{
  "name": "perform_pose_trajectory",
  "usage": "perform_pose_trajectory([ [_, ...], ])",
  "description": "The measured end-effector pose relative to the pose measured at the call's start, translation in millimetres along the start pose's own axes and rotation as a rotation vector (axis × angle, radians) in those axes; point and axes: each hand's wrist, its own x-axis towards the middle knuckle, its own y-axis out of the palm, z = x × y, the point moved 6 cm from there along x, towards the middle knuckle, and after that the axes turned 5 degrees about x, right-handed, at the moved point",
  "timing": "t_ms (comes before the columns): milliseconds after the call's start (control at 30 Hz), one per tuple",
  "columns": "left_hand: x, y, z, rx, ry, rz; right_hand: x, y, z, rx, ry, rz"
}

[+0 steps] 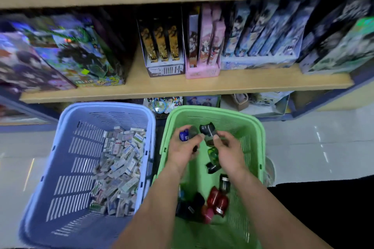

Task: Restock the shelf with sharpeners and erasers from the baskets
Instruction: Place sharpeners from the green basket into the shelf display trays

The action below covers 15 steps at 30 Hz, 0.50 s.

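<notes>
Both hands are inside the green basket point(255, 137), gathering sharpeners. The left hand point(183, 150) is closed around a blue sharpener point(184, 135), with what looks like a second, clear-bodied one just beside it at the fingertips. The right hand point(227, 150) pinches a dark sharpener point(207, 130) between thumb and fingers, with something greenish under it that is too blurred to name. Both hands are curled tight and neither is free.

Progress: early, as a judgement. No sharpeners or erasers are visible on the shelf point(182, 87), which holds only printed boxes point(162, 46), so nothing is seen restocked yet. Both baskets still hold stock. The step in hand is picking sharpeners up; carrying and placing are still to do. The erasers look untouched.

Counts:
- Baskets: 2. The blue basket point(60, 157) is on the left and the green basket on the right, touching side by side on the floor below the shelf.
- Erasers point(119, 170): a heap of small white packs piled against the right side of the blue basket, too many and too jumbled to count, easily dozens.
- Sharpeners in hand: at least 2 sure, maybe 3 or 4.
- Loose sharpeners point(217, 201) in the green basket: about 7 or 8, of which 1 is green, 2 or 3 are dark, 2 are red and 1 is pink; the rest are hidden by the arms.
- Hands: 2, both busy.

Where on the shelf these go cannot be told.
</notes>
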Motion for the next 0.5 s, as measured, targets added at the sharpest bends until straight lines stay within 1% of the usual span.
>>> perform_pose_trajectory([
  [133, -35, -4, -51, -0.034, 0.063, 0.048, -41, -4, 50, 0.072, -0.098, 0.099],
  [233, -56, -9, -76, -0.002, 0.125, 0.083, -63, -1, 75, 0.087, -0.146, 0.182],
  [400, -85, -24, -102, 0.043, 0.226, 0.074, -92, 11, 105, 0.086, -0.259, 0.277],
  [500, -95, -30, -112, 0.055, 0.237, 0.091, -104, 18, 118, 0.085, -0.297, 0.309],
])
